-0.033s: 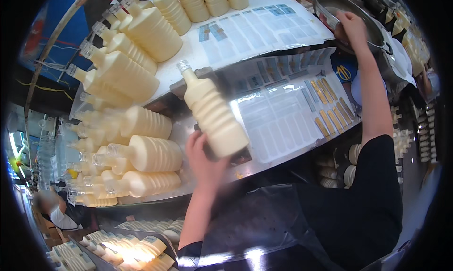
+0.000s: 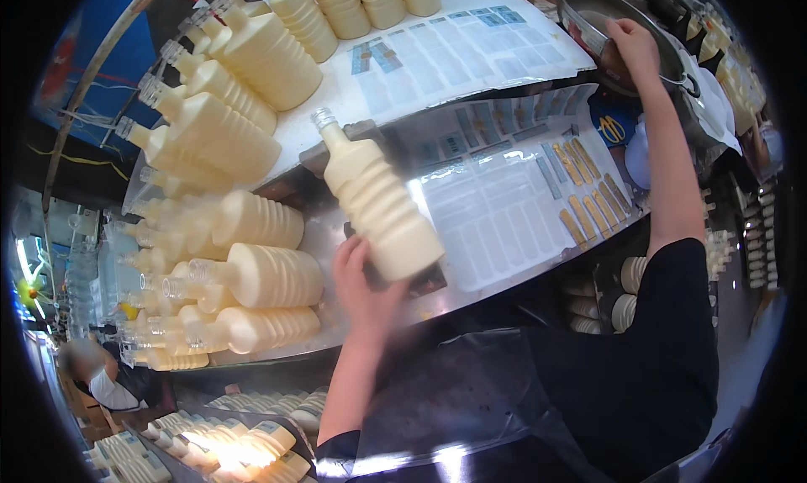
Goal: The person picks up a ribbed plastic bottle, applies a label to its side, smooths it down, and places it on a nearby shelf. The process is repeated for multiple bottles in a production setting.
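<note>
A cream-coloured bottle (image 2: 378,205) with a ribbed body and clear threaded neck leans on the near bench, its neck toward the far left. My left hand (image 2: 366,294) is closed round its lower end, and some of the fingers are hidden beneath it. My right hand (image 2: 636,52) is over the wide metal pan (image 2: 679,63) at the far right. Its thumb and fingertips are pressed together; whatever they hold, if anything, cannot be made out. Beside the bottle lie printed label sheets (image 2: 496,222) under a clear cover, with gold strips (image 2: 578,226) at their right end.
Several cream bottles (image 2: 277,274) lie stacked at the left. More bottles (image 2: 269,58) stand on the raised white shelf (image 2: 471,54), which also bears label sheets. Below at the lower left are trays of bottles (image 2: 244,445). A person (image 2: 113,382) is at the far left.
My right hand has shifted slightly up and to the right over the pan. My left hand and the bottle have barely moved.
</note>
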The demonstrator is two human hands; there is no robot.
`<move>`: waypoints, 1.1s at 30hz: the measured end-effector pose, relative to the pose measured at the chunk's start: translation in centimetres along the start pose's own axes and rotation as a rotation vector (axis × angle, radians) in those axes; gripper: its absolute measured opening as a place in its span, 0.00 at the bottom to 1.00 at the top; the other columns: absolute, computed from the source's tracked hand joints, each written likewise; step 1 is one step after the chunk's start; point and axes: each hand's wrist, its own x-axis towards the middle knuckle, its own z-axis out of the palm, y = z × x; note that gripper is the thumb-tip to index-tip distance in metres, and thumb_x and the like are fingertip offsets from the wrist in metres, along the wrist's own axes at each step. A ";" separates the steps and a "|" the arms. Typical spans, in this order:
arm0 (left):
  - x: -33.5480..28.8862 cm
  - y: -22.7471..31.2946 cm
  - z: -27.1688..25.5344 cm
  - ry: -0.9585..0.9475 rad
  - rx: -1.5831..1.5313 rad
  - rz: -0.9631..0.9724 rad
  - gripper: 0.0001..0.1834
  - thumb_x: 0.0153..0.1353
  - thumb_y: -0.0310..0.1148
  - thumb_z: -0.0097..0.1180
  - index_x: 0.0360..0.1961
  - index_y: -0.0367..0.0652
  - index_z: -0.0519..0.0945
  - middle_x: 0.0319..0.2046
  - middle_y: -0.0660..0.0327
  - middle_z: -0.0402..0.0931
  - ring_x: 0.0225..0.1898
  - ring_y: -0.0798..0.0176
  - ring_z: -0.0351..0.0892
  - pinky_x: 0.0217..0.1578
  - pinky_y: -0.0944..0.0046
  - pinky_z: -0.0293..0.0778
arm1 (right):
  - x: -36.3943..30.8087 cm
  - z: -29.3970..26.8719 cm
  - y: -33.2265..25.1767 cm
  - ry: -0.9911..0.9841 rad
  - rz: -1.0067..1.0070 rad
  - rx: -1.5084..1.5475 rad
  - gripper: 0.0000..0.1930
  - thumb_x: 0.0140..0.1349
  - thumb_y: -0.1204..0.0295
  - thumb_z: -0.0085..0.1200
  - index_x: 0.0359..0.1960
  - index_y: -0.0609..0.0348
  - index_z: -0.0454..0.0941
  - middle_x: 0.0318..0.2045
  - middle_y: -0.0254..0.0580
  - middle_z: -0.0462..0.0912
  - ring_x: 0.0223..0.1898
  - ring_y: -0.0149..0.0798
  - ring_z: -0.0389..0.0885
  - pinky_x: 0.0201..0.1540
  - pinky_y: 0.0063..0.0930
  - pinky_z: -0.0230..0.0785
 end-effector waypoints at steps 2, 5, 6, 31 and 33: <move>0.0 -0.4 -0.1 0.010 0.001 0.015 0.40 0.46 0.33 0.79 0.62 0.38 0.75 0.62 0.48 0.69 0.59 0.46 0.74 0.58 0.53 0.74 | 2.2 -0.6 2.7 0.004 -0.036 -0.214 0.18 0.62 0.54 0.57 0.45 0.49 0.89 0.43 0.44 0.90 0.48 0.48 0.88 0.51 0.41 0.77; 0.3 -0.9 -1.8 -0.020 0.087 0.148 0.39 0.46 0.32 0.79 0.61 0.38 0.76 0.62 0.48 0.70 0.60 0.47 0.74 0.58 0.52 0.74 | 6.3 -0.3 6.4 -0.144 -0.052 -0.279 0.17 0.60 0.57 0.58 0.43 0.50 0.90 0.41 0.47 0.90 0.46 0.48 0.88 0.51 0.41 0.78; 0.4 -0.8 -2.2 -0.073 0.074 0.103 0.39 0.46 0.34 0.79 0.60 0.38 0.77 0.62 0.48 0.71 0.60 0.46 0.74 0.58 0.52 0.73 | 7.7 0.1 8.0 -0.210 -0.058 -0.269 0.16 0.59 0.58 0.58 0.42 0.51 0.90 0.40 0.48 0.90 0.45 0.49 0.88 0.51 0.41 0.78; 3.1 2.0 -0.1 -0.052 -0.460 -0.462 0.49 0.61 0.31 0.61 0.79 0.36 0.49 0.76 0.47 0.53 0.75 0.51 0.57 0.74 0.53 0.52 | -2.7 -4.1 -2.1 -0.625 0.081 0.781 0.16 0.69 0.55 0.61 0.41 0.55 0.82 0.25 0.29 0.81 0.19 0.21 0.72 0.16 0.17 0.62; 2.2 1.8 -0.2 0.001 -0.455 -0.452 0.48 0.63 0.33 0.61 0.79 0.37 0.49 0.76 0.47 0.53 0.75 0.51 0.57 0.74 0.53 0.53 | -6.6 -4.4 -5.2 -0.813 -0.054 0.784 0.17 0.65 0.56 0.64 0.45 0.57 0.85 0.33 0.29 0.84 0.21 0.15 0.72 0.17 0.06 0.58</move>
